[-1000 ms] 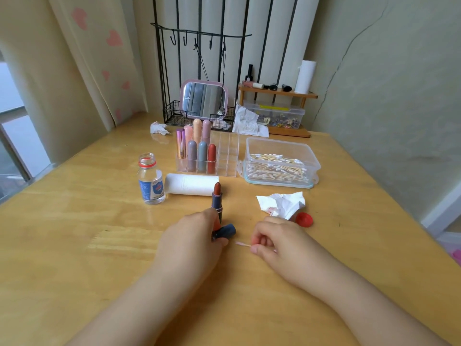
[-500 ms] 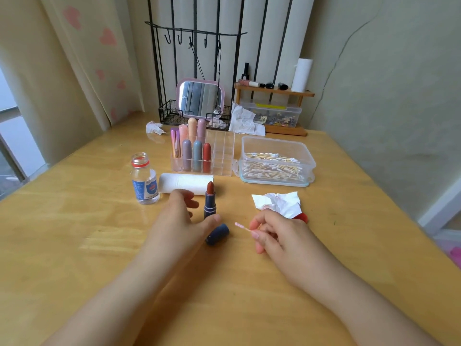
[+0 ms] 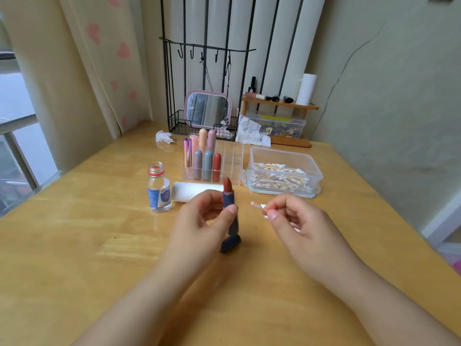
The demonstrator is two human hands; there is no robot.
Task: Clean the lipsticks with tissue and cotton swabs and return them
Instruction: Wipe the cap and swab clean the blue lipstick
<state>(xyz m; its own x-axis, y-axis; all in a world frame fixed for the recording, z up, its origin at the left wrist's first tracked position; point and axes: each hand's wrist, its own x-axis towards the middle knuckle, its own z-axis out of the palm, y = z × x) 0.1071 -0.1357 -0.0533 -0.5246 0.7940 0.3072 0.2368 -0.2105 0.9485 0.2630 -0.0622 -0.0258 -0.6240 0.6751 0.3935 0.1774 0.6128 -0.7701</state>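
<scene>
Two hands at work: left hand [image 3: 207, 216] grips the lipstick [image 3: 229, 203]; right hand [image 3: 291, 218] pinches the cotton swab [image 3: 258, 205]. Steady the tube; stroke lightly.

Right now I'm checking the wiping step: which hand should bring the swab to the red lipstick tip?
Probably the right hand: it pinches the pink-tipped cotton swab, aimed at the navy-tubed red lipstick that the left hand holds upright.
</scene>
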